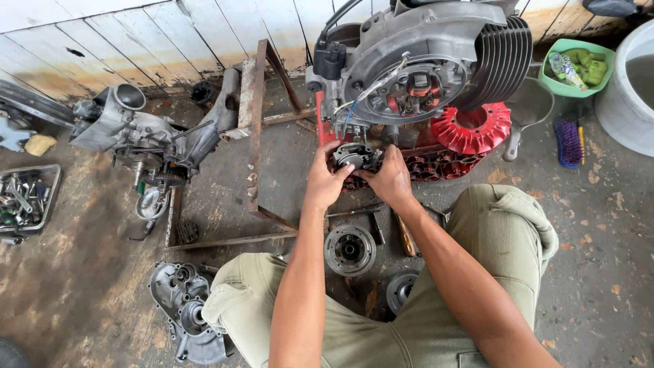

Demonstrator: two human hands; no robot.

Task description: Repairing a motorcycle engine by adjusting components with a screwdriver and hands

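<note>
Metal tray of bolts (27, 197) far left on floor. Centre: left hand (325, 180) and right hand (392, 178) clamp small dark engine part (354, 157), fingers curled round it, long axis left-right, just below grey engine (415, 65). Red fan cover (473, 128) right.

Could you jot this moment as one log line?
left hand and right hand: both grip small dark metal part | above: grey finned engine | floor: round grey metal hub

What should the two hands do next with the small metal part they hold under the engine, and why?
Probably lift the small metal part a little toward the open face of the engine. The left hand and the right hand both grip it just below that face, where copper coils and loose wires show. Where it seats cannot be told, so move slowly.
</note>
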